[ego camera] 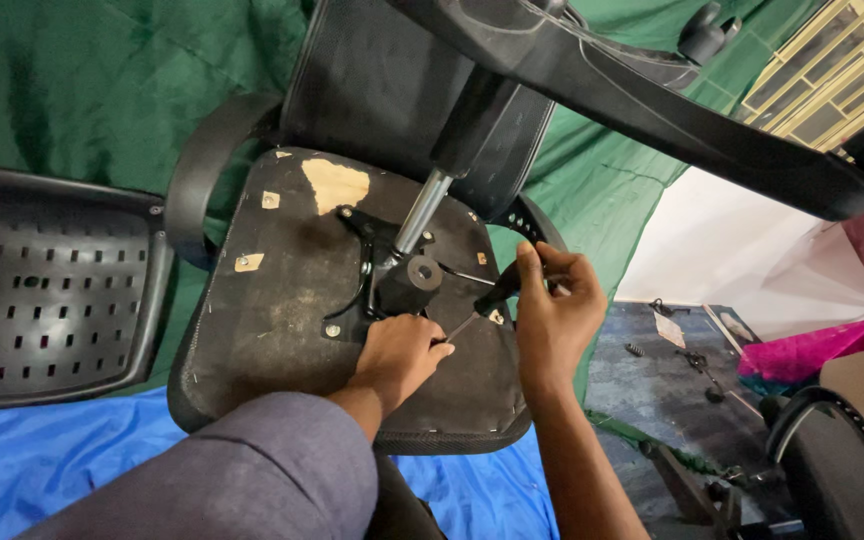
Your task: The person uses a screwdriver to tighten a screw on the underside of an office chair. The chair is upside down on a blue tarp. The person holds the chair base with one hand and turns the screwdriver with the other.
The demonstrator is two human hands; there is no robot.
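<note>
An office chair lies upturned, its worn black seat underside (pixel 282 300) facing me. A black metal mechanism plate (pixel 387 285) with a silver gas cylinder (pixel 420 210) is bolted at the middle. My right hand (pixel 552 310) grips the black handle of a screwdriver (pixel 492 298), whose thin shaft slants down to the left. My left hand (pixel 399 355) rests on the seat underside beside the plate, fingertips at the screwdriver's tip. The chair's black star base (pixel 652 100) stretches overhead.
A black perforated chair back (pixel 42 290) lies at the left. Green cloth (pixel 82 90) hangs behind, blue sheet (pixel 52 460) covers the floor. At the right are small loose parts on a dark surface (pixel 672 370), pink fabric (pixel 812 350) and another chair's edge (pixel 842 470).
</note>
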